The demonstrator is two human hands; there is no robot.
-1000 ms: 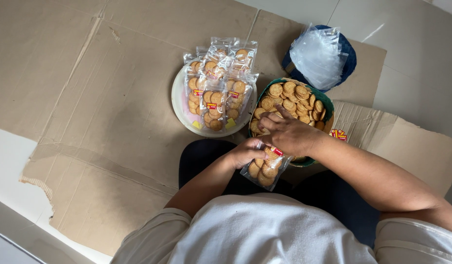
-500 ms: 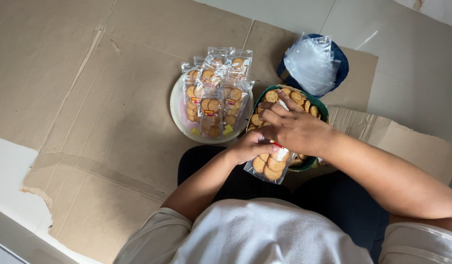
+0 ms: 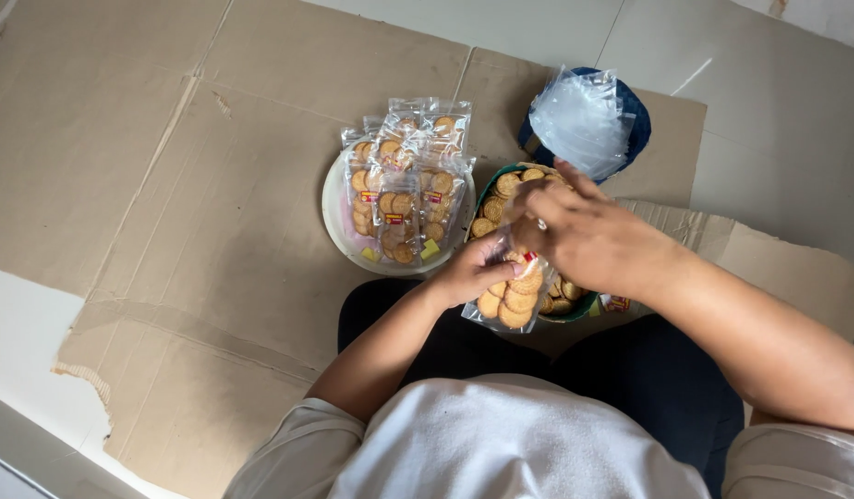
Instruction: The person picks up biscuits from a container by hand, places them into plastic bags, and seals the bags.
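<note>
My left hand (image 3: pixel 471 270) grips a small clear bag of round biscuits (image 3: pixel 508 300) by its upper left edge, just above my lap. My right hand (image 3: pixel 584 231) hovers over the mouth of that bag, fingers bent toward the opening; whether it carries a biscuit is hidden. Right behind the bag stands a green bowl (image 3: pixel 487 189) full of loose round biscuits. To its left a white plate (image 3: pixel 337 226) carries several filled, sealed biscuit bags (image 3: pixel 404 180).
A blue bowl (image 3: pixel 637 125) with a stack of empty clear plastic bags (image 3: pixel 579 120) stands behind the green bowl. Everything rests on flattened brown cardboard (image 3: pixel 168 185) over a pale tiled floor. My dark trousers and white shirt fill the lower frame.
The view has shifted slightly. My right hand lifted from the green bowl toward the top of the bag, which my left hand keeps holding.
</note>
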